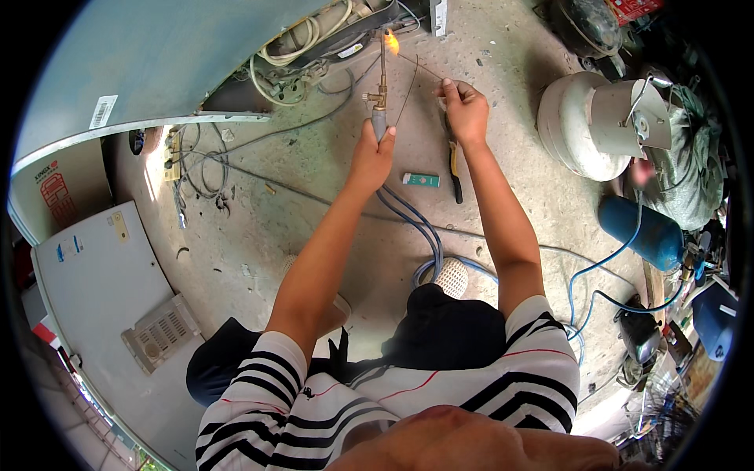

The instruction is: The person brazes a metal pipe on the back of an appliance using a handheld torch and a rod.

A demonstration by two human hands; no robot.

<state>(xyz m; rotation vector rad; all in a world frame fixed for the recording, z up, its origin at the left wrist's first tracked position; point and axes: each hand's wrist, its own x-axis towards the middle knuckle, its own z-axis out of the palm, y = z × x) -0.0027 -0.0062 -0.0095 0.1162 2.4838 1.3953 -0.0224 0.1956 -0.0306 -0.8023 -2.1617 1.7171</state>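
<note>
My left hand [372, 149] is closed round the grey handle of a brass gas torch [378, 100], held upright, with an orange flame [392, 43] at its tip. My right hand [465, 110] pinches a thin wire rod [424, 67], whose far end reaches toward the flame. Another thin wire hangs down just right of the torch. Beneath my right hand, black-and-yellow pliers [455, 173] lie on the concrete floor, beside a small teal box [421, 180]. Hoses [416, 216] run from the torch down toward my right foot.
A large metal appliance [110, 63] with coiled tubes stands ahead and left. A white panel [102, 259] is at lower left. A gas cylinder [565, 125], blue cylinder [640, 228], sack [687, 165] and clutter are on the right. Cables [298, 188] cross the floor.
</note>
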